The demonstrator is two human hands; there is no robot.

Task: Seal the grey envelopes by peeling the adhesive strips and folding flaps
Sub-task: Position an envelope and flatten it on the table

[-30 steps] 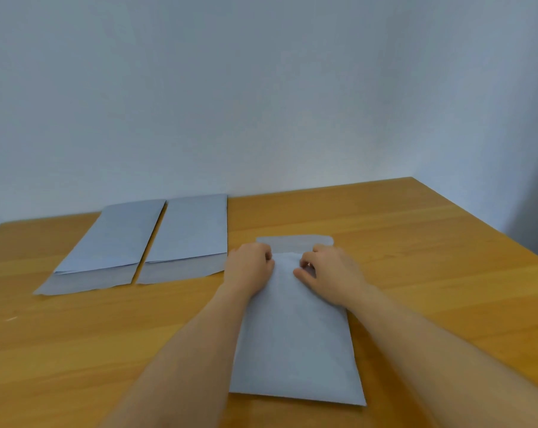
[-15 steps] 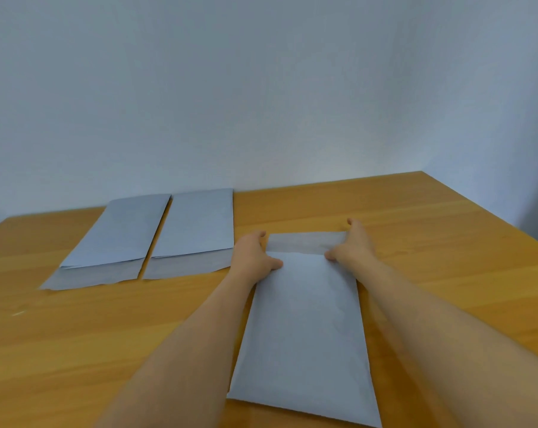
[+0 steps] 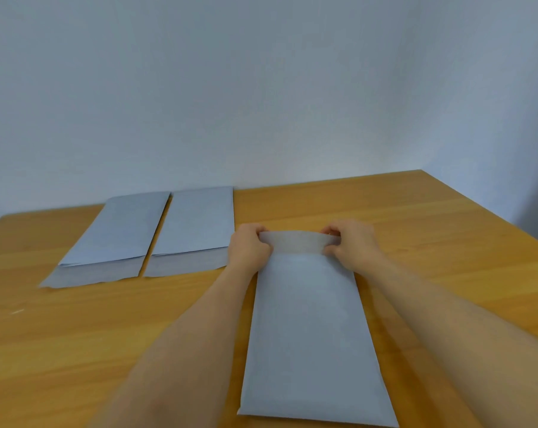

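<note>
A grey envelope [image 3: 311,335] lies lengthwise on the wooden table in front of me. Its flap [image 3: 295,241] at the far end is lifted off the table and curves toward me. My left hand [image 3: 249,247] pinches the flap's left corner. My right hand [image 3: 351,244] pinches its right corner. Both forearms run along the envelope's sides. I cannot make out an adhesive strip on the flap.
Two more grey envelopes, one [image 3: 110,242] at the far left and one [image 3: 196,230] beside it, lie side by side with their flaps open toward me. The wooden table [image 3: 431,236] meets a pale wall at the back; its right edge runs diagonally.
The flap lay flat with my hands at its corners; now both hands have gripped it and raised it off the table, bending it toward me.
</note>
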